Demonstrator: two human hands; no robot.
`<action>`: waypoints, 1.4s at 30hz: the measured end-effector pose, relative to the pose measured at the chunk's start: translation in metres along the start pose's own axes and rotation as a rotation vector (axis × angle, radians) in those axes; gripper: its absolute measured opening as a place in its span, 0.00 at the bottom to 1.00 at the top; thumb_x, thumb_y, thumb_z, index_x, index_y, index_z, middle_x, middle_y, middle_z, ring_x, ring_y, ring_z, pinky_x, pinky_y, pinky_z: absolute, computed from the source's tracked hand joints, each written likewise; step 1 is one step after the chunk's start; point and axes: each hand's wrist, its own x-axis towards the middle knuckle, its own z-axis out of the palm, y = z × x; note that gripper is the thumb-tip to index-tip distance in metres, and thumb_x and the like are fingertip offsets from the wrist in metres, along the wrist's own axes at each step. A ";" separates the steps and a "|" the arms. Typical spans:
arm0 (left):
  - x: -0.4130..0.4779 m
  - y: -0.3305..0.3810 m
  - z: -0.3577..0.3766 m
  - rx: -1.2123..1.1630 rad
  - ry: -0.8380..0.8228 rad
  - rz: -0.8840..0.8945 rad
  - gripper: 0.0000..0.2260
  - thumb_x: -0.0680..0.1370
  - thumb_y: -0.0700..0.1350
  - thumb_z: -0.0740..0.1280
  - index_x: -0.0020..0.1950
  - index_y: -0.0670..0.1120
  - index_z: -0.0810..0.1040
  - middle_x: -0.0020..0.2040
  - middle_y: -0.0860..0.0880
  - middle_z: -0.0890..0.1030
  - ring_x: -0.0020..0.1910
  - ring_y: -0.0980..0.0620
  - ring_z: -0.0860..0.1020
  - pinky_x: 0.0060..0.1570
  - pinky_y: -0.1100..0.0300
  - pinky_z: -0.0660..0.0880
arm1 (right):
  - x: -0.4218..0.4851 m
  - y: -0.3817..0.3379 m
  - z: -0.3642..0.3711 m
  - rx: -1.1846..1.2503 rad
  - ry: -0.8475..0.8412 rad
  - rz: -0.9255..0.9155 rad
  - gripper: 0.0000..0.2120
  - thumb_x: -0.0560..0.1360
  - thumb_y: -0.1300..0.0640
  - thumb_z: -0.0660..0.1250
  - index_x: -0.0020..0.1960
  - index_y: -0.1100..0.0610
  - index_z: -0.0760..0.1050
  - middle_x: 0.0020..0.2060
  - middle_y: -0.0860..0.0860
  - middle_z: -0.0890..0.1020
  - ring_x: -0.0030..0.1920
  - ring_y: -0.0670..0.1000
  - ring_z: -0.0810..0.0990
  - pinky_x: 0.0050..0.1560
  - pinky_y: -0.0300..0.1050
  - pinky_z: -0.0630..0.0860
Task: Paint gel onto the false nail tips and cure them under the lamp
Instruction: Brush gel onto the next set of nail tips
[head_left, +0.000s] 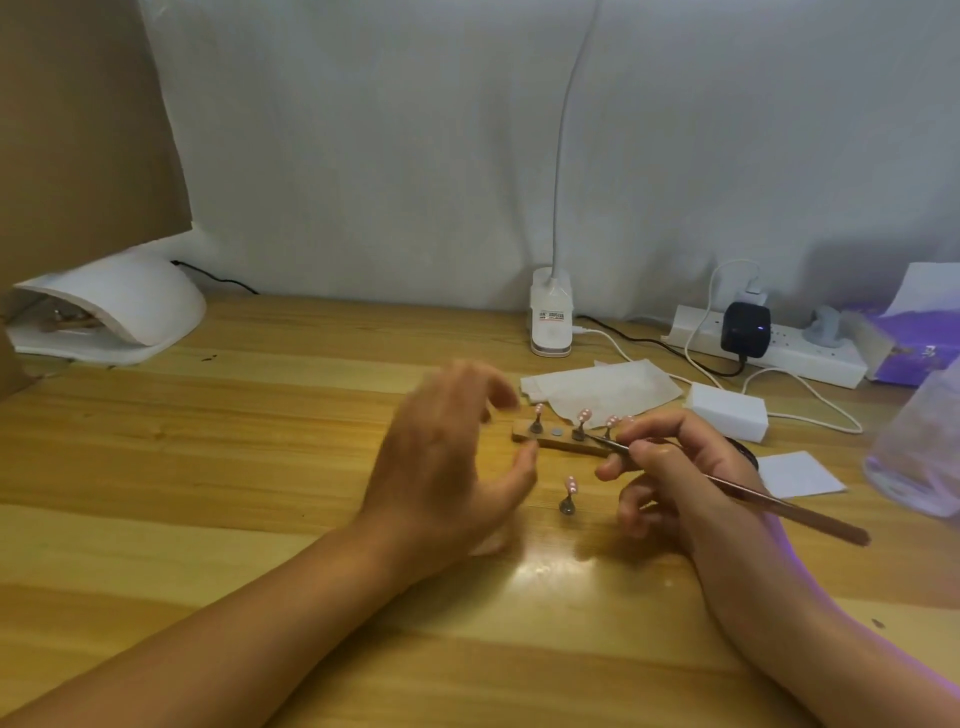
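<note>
Wood formed the table, and a small wooden holder lay near its middle, carrying pink nail tips upright on little stands. One loose stand, also bearing a pink tip, stood alone on the table just on the near side of the holder. The left hand hovered at the holder's left end, blurred, fingers spread and holding nothing; whether its thumb touched the holder could not be told. The right hand pinched a thin brush between thumb and fingers, the brush tip pointing at the holder's right part. The white curing lamp sat at the far left, well apart from the holder. A tissue lay just beyond the holder, and a power strip lay at the far right.
</note>
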 end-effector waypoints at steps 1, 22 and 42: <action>-0.002 0.003 0.000 -0.042 -0.095 0.028 0.10 0.74 0.53 0.67 0.51 0.51 0.73 0.45 0.57 0.75 0.42 0.58 0.73 0.39 0.61 0.73 | 0.000 -0.001 0.001 -0.002 -0.003 -0.008 0.04 0.75 0.55 0.67 0.47 0.54 0.78 0.36 0.54 0.83 0.29 0.49 0.77 0.27 0.38 0.74; -0.008 0.003 0.011 -0.374 -0.391 -0.203 0.05 0.74 0.46 0.74 0.44 0.55 0.80 0.43 0.60 0.82 0.37 0.58 0.78 0.37 0.62 0.74 | -0.003 0.002 0.005 -0.127 -0.019 -0.054 0.09 0.76 0.60 0.67 0.39 0.57 0.70 0.26 0.54 0.79 0.22 0.47 0.67 0.22 0.36 0.64; -0.007 0.003 0.009 -0.415 -0.428 -0.255 0.05 0.75 0.46 0.73 0.44 0.55 0.79 0.45 0.61 0.82 0.39 0.58 0.80 0.41 0.58 0.77 | -0.003 0.000 0.005 -0.087 0.035 -0.025 0.17 0.71 0.45 0.67 0.44 0.60 0.72 0.26 0.54 0.79 0.21 0.47 0.70 0.21 0.36 0.66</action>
